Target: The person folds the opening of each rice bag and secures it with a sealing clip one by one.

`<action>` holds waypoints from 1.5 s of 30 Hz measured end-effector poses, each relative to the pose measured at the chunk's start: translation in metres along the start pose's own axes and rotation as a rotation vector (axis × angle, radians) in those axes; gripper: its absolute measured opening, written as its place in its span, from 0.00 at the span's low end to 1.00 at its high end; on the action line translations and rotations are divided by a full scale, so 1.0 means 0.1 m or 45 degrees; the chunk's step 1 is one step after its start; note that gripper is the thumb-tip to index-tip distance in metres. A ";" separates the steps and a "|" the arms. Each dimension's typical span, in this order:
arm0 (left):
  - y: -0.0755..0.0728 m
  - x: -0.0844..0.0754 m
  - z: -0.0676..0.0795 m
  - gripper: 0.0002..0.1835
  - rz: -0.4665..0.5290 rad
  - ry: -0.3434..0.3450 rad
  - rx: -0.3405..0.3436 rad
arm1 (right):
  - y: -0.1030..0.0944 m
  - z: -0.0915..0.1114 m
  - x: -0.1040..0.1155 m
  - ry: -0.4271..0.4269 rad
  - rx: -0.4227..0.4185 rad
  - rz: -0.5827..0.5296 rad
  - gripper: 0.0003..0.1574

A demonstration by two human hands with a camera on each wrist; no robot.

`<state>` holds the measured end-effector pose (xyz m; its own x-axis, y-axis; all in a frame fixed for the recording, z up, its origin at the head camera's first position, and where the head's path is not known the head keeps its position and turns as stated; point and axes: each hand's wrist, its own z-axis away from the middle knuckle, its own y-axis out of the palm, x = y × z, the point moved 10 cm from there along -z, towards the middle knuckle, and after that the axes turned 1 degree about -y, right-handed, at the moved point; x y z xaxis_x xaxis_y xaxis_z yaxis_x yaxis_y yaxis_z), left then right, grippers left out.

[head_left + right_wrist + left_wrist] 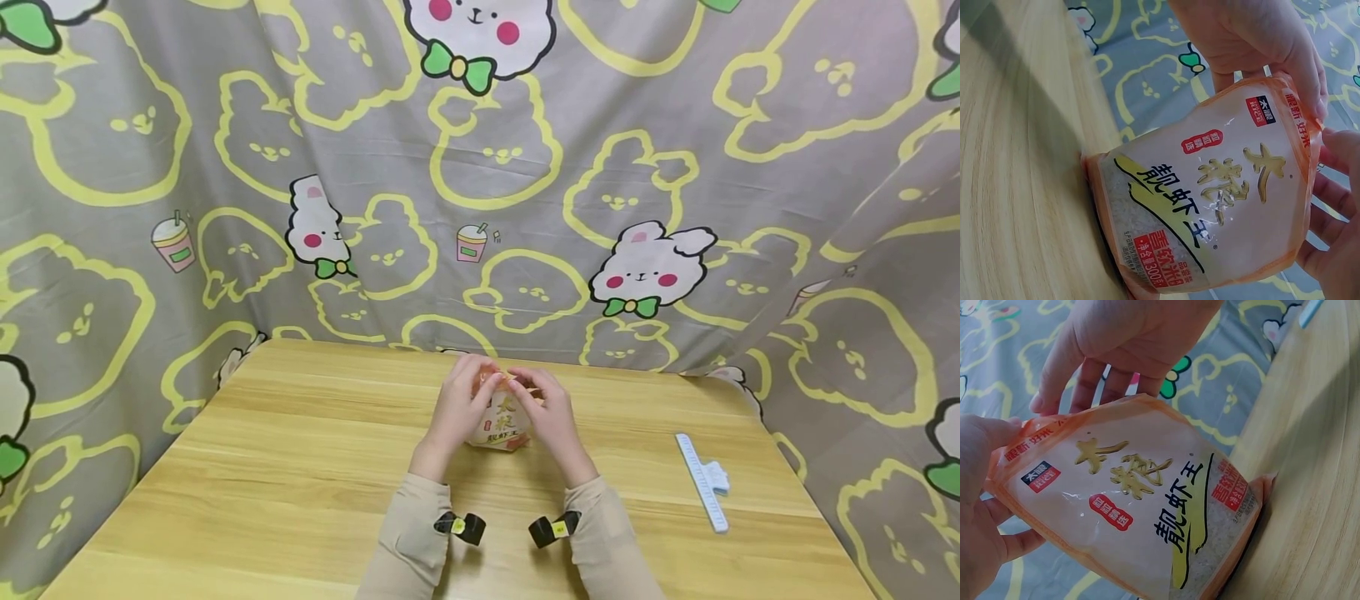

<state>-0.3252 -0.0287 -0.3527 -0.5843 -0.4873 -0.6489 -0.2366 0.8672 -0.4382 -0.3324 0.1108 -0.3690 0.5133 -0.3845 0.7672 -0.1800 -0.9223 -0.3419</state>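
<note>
A small orange-and-white bag of rice stands upright on the wooden table, its printed front towards me. In the left wrist view the bag shows rice grains through a clear lower part. My left hand pinches the top edge of the bag on the left side, thumb in front and fingers behind. On the right side of the same edge, my right hand pinches with thumb and fingertips. Both thumbs come close together at the top middle. The fingers behind the bag are partly hidden.
A pale blue bag-sealing clip lies on the table to the right. A grey curtain with cartoon prints hangs behind the table and along both sides. Black wrist cameras are strapped to both sleeves.
</note>
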 end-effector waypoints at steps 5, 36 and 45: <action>0.00 0.00 0.00 0.06 0.004 0.023 0.006 | 0.02 0.00 -0.07 -0.004 0.009 -0.026 0.11; 0.03 -0.02 0.01 0.04 0.033 0.067 0.042 | 0.04 0.00 0.02 -0.064 0.024 0.051 0.08; 0.04 -0.01 0.01 0.04 0.040 0.060 0.047 | 0.02 0.01 0.03 -0.101 0.015 0.071 0.07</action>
<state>-0.3247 -0.0246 -0.3545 -0.6273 -0.4537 -0.6330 -0.1891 0.8772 -0.4413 -0.3306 0.1074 -0.3675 0.5679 -0.4307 0.7014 -0.2004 -0.8989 -0.3897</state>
